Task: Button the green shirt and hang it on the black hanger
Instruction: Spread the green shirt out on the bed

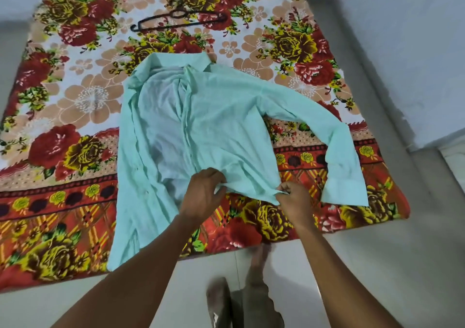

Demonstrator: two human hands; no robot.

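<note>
While your left hand (203, 192) and right hand (293, 198) pinch the green shirt (221, 116) hem, align both plackets before buttoning upward.

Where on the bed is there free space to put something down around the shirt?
Bare blanket lies left of the green shirt, and between its collar and the black hanger. A narrower strip lies beyond the right sleeve. It is crowded at the hem, where the left hand and right hand grip it.

support: floral blanket (75, 101) spread on pale floor (377, 264) | centre: green shirt (226, 116) lying open, collar toward 12 o'clock | 12 o'clock, apart from shirt: black hanger (176, 19) lying flat
</note>
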